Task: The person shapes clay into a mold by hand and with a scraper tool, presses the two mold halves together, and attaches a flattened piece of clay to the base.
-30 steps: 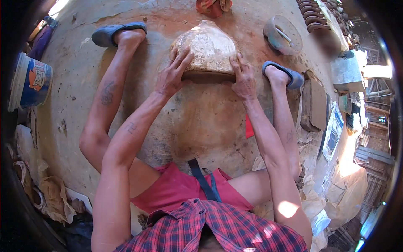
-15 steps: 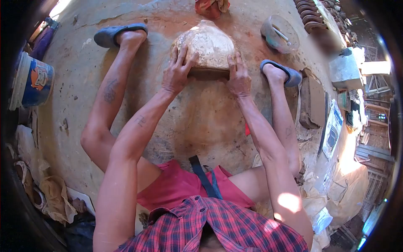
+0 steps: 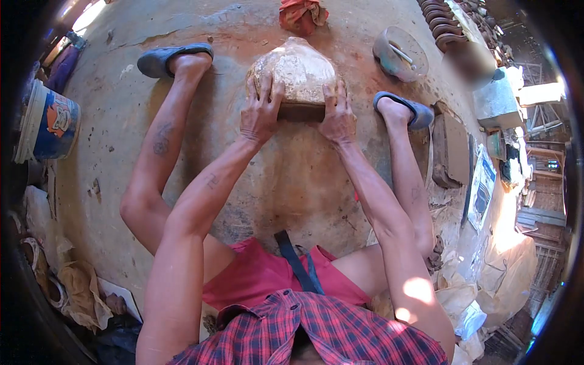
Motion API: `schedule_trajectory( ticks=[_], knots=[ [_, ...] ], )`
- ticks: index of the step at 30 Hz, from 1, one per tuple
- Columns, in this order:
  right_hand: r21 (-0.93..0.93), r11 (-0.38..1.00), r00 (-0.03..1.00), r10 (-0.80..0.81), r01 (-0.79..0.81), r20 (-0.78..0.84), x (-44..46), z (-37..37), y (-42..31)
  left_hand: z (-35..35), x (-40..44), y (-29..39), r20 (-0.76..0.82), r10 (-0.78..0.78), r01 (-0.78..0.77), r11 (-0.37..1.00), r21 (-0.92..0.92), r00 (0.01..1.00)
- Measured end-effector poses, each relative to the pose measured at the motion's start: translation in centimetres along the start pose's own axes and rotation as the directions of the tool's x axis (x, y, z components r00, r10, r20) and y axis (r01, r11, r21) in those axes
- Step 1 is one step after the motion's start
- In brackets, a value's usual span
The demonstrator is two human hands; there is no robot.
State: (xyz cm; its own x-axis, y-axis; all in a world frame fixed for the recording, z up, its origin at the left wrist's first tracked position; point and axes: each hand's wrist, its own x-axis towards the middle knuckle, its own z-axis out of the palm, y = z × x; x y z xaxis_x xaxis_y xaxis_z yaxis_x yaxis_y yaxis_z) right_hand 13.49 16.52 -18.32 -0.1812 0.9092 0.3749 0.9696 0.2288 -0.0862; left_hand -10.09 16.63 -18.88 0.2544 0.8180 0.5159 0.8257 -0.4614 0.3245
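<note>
Between my outstretched legs is a rounded, whitish, mould-like block (image 3: 296, 70) with a worn surface, a knob at its far end and a dark flat near face. My left hand (image 3: 263, 109) grips its left near corner, fingers laid over the top. On the opposite corner, my right hand (image 3: 338, 115) holds it in the same way. Both thumbs are mostly hidden at the near face. Whether the block rests on the floor or is slightly raised, I cannot tell.
A shallow bowl (image 3: 400, 55) with a stick-like tool in it stands at the far right. Beyond the block lies a red cloth bundle (image 3: 303, 16). A labelled bucket (image 3: 56, 121) is at the left, a brown rectangular block (image 3: 449, 149) at the right. Curved brown pieces (image 3: 439, 23) line up behind.
My hands have come slightly closer together on the block, the right one shifting left. The block sits a little nearer me, and more of its dark near face shows.
</note>
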Motion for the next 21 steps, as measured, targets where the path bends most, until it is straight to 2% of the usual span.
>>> schedule_trajectory(
  ticks=[3,5,8,14,15,16,17,19,21],
  knots=[
    [0.022,1.0,0.999,0.01,-0.011,0.034,-1.1,0.4,0.0,0.5,-0.7,0.9,0.008,-0.04,0.04,0.999,-0.017,0.999],
    [0.101,0.995,0.999,0.005,0.0,-0.052,-0.8,0.9,-0.2,1.3,-0.6,0.6,-0.012,-0.055,0.055,0.998,-0.01,0.998],
    [0.085,0.995,0.997,0.054,-0.05,-0.051,-0.9,0.9,-0.9,1.5,-0.9,0.7,-0.042,-0.042,0.043,0.999,0.03,0.998],
    [0.084,0.996,0.996,0.022,-0.014,-0.091,-0.7,1.0,-1.1,1.2,-0.7,1.0,0.017,-0.093,0.092,0.994,0.062,0.995],
    [0.087,0.996,0.997,0.028,-0.022,-0.066,-1.3,1.4,-1.2,1.6,-0.8,1.0,-0.017,-0.087,0.088,0.994,0.061,0.996],
    [0.108,0.994,0.992,0.031,-0.018,-0.119,-1.0,1.7,-1.3,2.2,-0.5,0.7,-0.063,-0.074,0.079,0.995,0.066,0.995],
    [0.13,0.991,0.984,0.037,-0.014,-0.172,-1.0,1.8,-1.6,2.7,-0.6,0.5,-0.052,-0.079,0.083,0.994,0.065,0.995],
    [0.13,0.991,0.987,0.054,-0.034,-0.149,-0.9,1.6,-1.9,3.1,-0.7,0.5,-0.057,-0.083,0.091,0.984,0.151,0.995],
    [0.124,0.991,0.986,0.067,-0.048,-0.154,-0.5,1.0,-2.0,3.5,-0.5,0.3,-0.074,-0.071,0.081,0.987,0.141,0.995]
  ],
)
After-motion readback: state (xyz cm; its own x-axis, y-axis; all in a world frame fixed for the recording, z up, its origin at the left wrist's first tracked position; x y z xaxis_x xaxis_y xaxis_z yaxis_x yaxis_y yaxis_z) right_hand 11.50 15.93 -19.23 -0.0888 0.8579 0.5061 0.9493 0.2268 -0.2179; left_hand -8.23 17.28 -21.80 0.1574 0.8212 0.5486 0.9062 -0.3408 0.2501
